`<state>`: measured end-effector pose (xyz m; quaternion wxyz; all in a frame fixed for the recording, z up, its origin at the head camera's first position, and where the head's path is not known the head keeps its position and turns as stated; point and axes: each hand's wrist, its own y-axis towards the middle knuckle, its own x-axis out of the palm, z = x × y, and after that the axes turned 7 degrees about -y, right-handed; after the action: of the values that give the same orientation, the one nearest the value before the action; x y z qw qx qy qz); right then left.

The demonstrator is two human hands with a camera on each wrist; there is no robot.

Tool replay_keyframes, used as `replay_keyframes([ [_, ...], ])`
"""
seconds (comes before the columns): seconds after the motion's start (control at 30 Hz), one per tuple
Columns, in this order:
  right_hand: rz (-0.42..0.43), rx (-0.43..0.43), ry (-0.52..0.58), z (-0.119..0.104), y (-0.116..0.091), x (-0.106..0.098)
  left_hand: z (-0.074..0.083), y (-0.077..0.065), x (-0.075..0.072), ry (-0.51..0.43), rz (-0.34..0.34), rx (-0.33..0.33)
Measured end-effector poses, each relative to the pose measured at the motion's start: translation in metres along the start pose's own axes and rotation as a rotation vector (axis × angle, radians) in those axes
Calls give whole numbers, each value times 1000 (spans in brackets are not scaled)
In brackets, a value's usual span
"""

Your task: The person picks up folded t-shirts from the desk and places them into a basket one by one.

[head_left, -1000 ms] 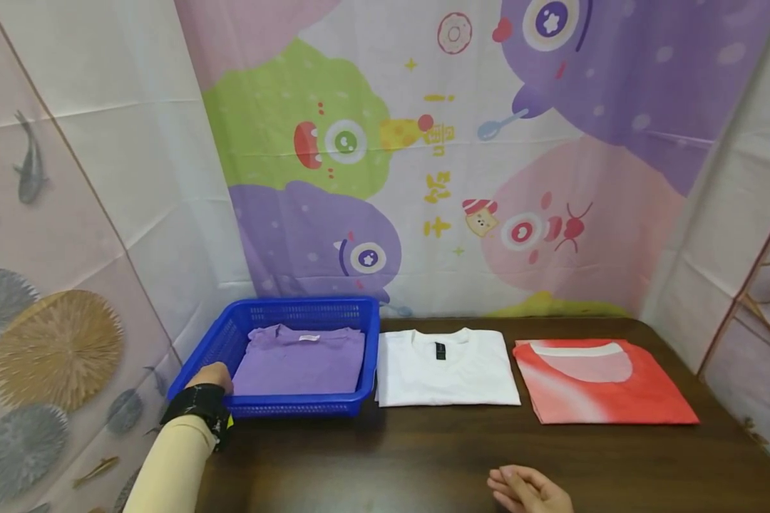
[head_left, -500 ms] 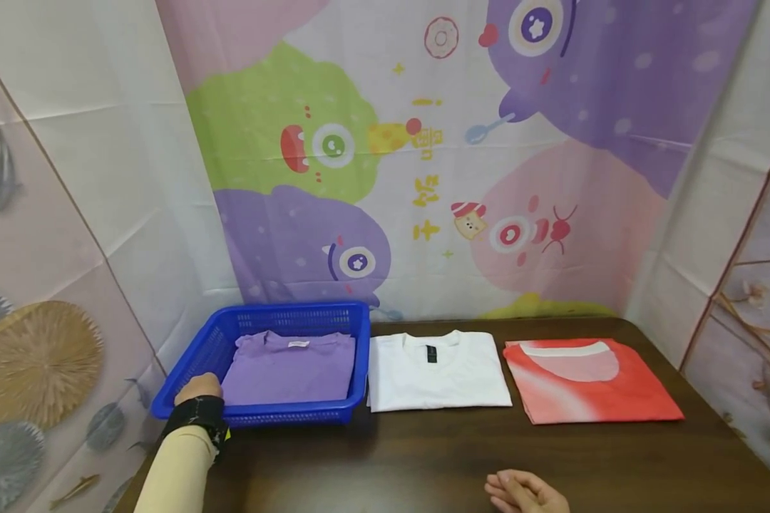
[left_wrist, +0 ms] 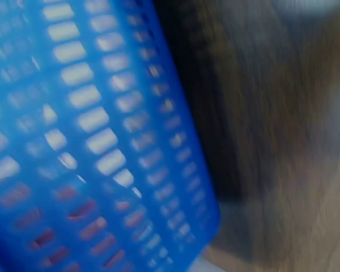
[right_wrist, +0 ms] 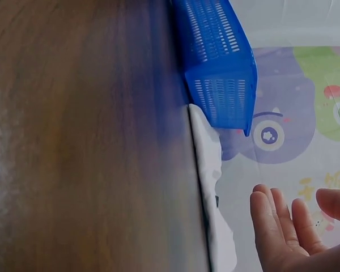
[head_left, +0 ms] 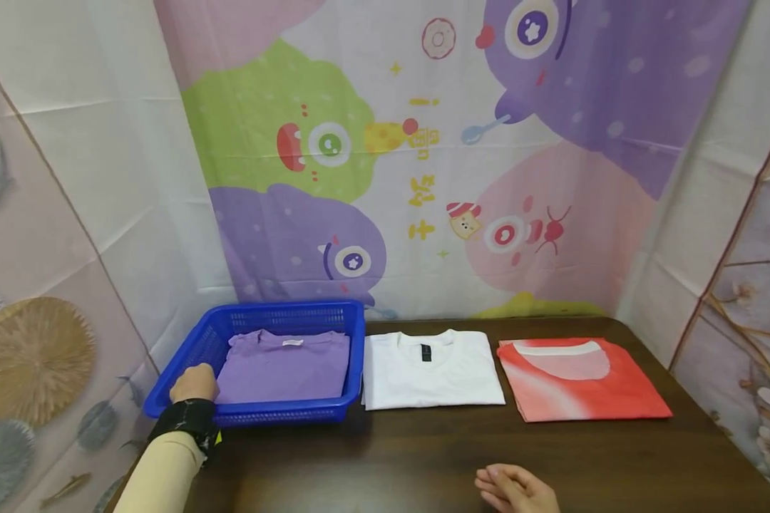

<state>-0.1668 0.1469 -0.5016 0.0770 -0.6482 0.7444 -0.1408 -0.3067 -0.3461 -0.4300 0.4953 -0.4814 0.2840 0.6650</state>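
Observation:
At the far left of the table, a blue plastic basket [head_left: 282,412] with slotted walls holds a folded purple T-shirt [head_left: 282,374]. My left hand [head_left: 194,382] grips the basket's rim near its front left corner; its fingertips are hidden in the head view. Blurred slotted wall of the basket [left_wrist: 85,102] fills much of the left wrist view. Right of the basket lies a folded white T-shirt [head_left: 433,374], then a folded red and pink T-shirt [head_left: 584,381]. My right hand [head_left: 516,488] is held near the table's front with loosely bent fingers, holding nothing.
The brown table [head_left: 391,456] carries the basket and shirts in one row. A cartoon-printed curtain [head_left: 423,271] hangs behind its back edge, and patterned cloth walls [head_left: 128,214] stand at both sides.
The whole head view has shifted a little, so everything appears further left. The left hand stays on the basket's rim, and the shirts keep their places in the row.

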Motion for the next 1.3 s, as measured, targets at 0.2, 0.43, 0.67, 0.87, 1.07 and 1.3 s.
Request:
replay_keyframes([
  [0.2,38,-4,-23,-6,1,6,24,-22,2,-103,163,254],
  [0.43,16,-17,-78,-9,3,8,60,-66,11,-298,351,490],
  [0.67,-23,-32,-156,-16,11,8,106,-133,27,-479,483,706],
  [0.87,-42,-1,-94,-23,29,5,138,-173,64,-758,175,761],
  [1.07,-62,58,-21,-27,55,1,155,-165,112,-1110,-325,419],
  [1.3,-62,158,178,-33,81,2,172,-139,148,-1459,-457,-100],
])
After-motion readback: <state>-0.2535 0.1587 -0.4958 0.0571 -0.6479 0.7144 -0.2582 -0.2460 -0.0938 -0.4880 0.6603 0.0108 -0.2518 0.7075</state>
